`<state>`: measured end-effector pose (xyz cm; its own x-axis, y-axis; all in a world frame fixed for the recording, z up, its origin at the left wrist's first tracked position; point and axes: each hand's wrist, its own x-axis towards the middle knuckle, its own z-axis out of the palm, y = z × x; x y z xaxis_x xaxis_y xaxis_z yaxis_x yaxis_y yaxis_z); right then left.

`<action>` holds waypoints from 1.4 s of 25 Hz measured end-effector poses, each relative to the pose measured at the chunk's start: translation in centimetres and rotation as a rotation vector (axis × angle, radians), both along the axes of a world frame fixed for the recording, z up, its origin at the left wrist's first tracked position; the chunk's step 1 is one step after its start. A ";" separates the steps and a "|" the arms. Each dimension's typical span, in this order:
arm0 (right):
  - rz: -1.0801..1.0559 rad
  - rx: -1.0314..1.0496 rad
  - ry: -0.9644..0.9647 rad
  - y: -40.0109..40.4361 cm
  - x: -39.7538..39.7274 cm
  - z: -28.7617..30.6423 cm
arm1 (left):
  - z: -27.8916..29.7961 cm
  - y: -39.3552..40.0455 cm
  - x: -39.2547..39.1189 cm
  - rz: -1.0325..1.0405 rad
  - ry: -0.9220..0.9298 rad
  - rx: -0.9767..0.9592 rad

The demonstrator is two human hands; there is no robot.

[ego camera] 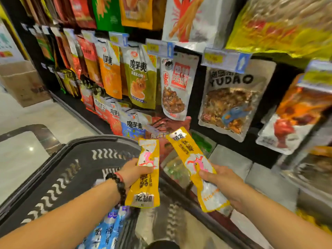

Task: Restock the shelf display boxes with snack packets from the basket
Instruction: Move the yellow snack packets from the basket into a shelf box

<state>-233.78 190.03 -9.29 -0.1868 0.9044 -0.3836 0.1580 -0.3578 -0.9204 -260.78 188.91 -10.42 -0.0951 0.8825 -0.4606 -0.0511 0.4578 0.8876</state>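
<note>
Hands each grasp a yellow snack packet above the basket (59, 169): left hand (133, 172) pinches the left packet (146, 174), right hand (221, 184) grips the right packet (196, 168), tilted toward what looks like a blurred red display box (167, 130).

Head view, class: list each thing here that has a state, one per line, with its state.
left hand: grips a yellow packet
left yellow packet: held upright over the basket
right hand: grips another yellow packet
right yellow packet: held tilted, top toward the shelf
basket: open, blue packets inside
hanging bags: on shelf pegs
</note>
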 end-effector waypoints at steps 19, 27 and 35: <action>-0.989 -0.206 -0.038 -8.1 29.9 -17.4 | -12.6 2.4 37.6 -0.710 0.076 0.007; -0.657 -0.181 -0.902 -5.0 29.3 -20.7 | -14.3 1.8 38.7 -0.732 0.105 -0.037; -0.463 -0.200 -1.034 -6.1 30.5 -21.6 | -15.5 1.1 39.4 -0.829 0.100 -0.009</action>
<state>-203.28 183.98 -30.94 0.6351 0.7100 -0.3042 0.6200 -0.7035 -0.3475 -221.38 190.04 -25.92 0.5429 0.6808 -0.4916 0.3845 0.3189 0.8663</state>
